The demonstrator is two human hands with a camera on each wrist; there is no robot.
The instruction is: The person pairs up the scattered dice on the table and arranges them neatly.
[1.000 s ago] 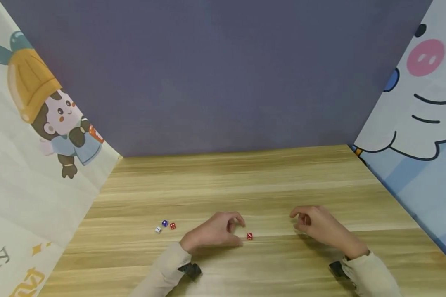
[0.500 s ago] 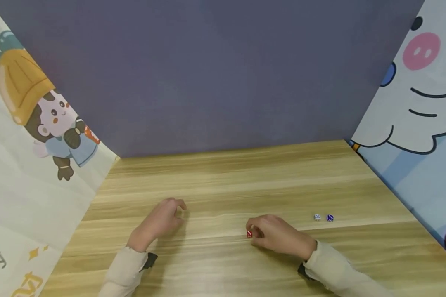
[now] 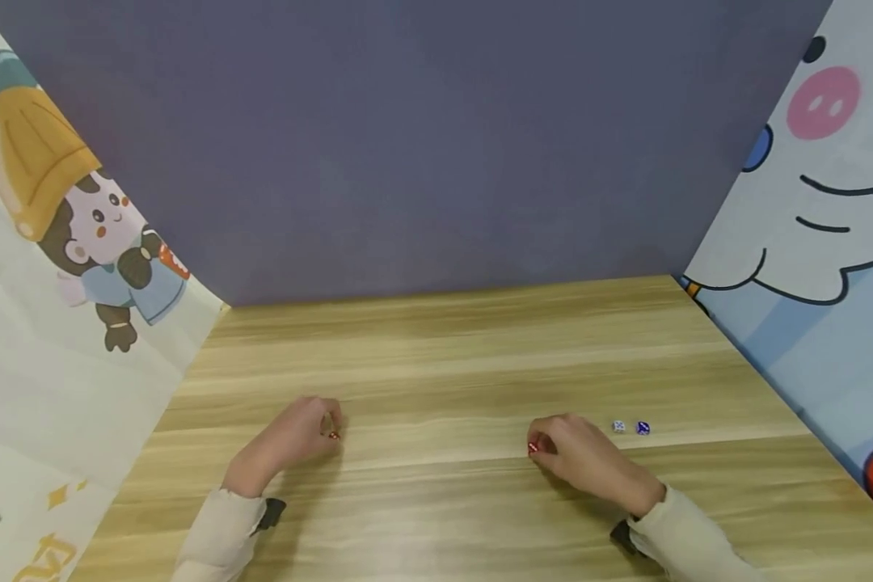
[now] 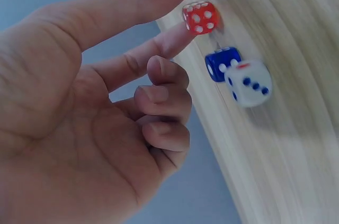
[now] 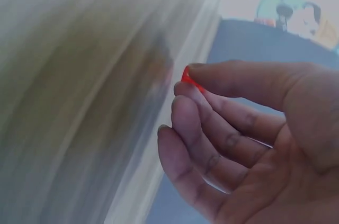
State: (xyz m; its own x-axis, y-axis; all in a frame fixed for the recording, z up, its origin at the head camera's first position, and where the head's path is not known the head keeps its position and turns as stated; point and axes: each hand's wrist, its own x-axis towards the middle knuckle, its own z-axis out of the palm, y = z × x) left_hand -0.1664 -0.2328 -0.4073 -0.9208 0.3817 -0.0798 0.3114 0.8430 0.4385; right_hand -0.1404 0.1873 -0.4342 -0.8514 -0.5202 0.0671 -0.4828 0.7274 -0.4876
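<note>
At the left, my left hand (image 3: 287, 440) is lowered over the table, thumb and index finger spread about a red die (image 4: 200, 17) without pinching it. Beside that die in the left wrist view are a blue die (image 4: 222, 64) and a white die (image 4: 249, 83), which the hand hides from the head camera. My right hand (image 3: 589, 457) pinches another red die (image 3: 533, 449) between thumb and fingertips, right of the middle. The right wrist view shows only a sliver of it past the thumb.
A second white die (image 3: 619, 426) and a second blue die (image 3: 643, 428) lie side by side just beyond the right hand. The wooden table (image 3: 436, 356) ends at a grey back panel (image 3: 436, 145), with printed cloths on both sides.
My left hand has moved from the middle red die to the dice at the left. The right hand has reached that middle die, pinched it and carried it slightly right.
</note>
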